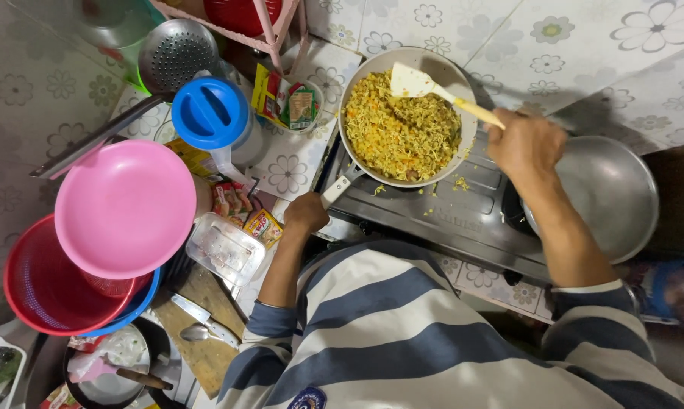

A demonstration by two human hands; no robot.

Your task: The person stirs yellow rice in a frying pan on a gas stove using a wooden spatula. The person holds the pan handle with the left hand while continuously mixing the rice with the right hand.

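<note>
A: What am I looking at near the top centre of the frame?

B: I'm seeing a round grey frying pan [454, 83] full of yellow fried noodles [402, 132], sitting on a steel gas stove [463, 220].

A: And the hands?

B: The left hand [306, 213] is closing around the pan's grey handle [340, 187], just left of centre. The right hand [525, 144], right of centre, is gripping the wooden shaft of a pale flat spatula [414, 81], whose blade is resting on the noodles.

A: Anything beside them?

B: A shiny round metal lid [615, 189] is lying at the right edge of the stove. At left, a pink plastic bowl [126, 206] is sitting over a red plastic basket [39, 291], with a blue-lidded plastic jug [209, 113] above.
</note>
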